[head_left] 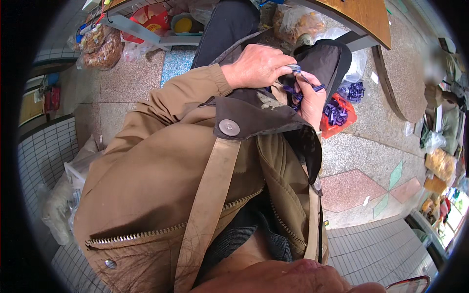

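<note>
place: likely workshop | bagged purple strips (pixel 336 113) | apron (pixel 254 110) | wood-topped table (pixel 364 19) | stuffed plastic bags (pixel 101 51)

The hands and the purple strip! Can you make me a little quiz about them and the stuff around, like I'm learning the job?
1. True or false: the left hand and right hand are both at a purple strip.

2. What colour is the bag of purple pieces on the floor?
A) green
B) red
C) yellow

3. Fill the gap: a round ___ sits on the corner of the apron.

Key: 1. True. 2. B. 3. Button.
</note>
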Tool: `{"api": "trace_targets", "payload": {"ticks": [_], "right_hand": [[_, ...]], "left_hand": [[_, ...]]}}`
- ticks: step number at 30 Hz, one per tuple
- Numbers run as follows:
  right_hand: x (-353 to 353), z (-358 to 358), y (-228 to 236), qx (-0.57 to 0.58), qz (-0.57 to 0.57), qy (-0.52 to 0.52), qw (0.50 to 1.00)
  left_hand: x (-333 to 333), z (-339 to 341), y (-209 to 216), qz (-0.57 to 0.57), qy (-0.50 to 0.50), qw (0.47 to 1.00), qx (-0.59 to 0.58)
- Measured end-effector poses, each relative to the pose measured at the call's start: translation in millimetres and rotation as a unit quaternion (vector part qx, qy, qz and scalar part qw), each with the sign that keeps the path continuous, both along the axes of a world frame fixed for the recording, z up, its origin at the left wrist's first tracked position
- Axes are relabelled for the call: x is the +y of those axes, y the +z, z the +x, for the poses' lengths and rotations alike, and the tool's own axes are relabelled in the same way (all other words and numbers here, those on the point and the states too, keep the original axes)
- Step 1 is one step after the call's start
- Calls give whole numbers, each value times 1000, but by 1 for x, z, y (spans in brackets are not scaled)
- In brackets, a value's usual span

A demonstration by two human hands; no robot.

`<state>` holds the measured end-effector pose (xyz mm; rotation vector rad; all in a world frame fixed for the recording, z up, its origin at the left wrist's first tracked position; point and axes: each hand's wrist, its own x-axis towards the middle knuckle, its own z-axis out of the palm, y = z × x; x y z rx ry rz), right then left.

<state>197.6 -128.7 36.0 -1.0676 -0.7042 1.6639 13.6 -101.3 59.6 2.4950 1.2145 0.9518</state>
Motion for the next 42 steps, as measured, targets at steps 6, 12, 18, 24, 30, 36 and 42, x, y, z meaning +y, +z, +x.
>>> {"api": "trace_targets", "payload": {"ticks": [6,12,18,24,30,36,42], "right_hand": [[-1,0,-1,-10,13,-3,1000],[0,-1,-2,0,3,-5,1000],[-1,-4,-1,-41,54,12,998],[0,4,-1,46,52,32,997],[2,12,-6,261,-7,22,965],[-1,8,-8,251,13,35,967],[3,4,-4,283,0,42,958]], "left_hand": [[0,-1,-1,-14,-3,1000,11],[1,1,-2,-106,36,990,-88],[6,1,-3,-305,-11,936,-174],[4,-2,-2,-481,-61,779,-397],[2,-4,3,-545,-71,680,-485],[2,-3,-5,-573,-95,643,-498],[-2,4,-7,-600,-110,623,-490]]}}
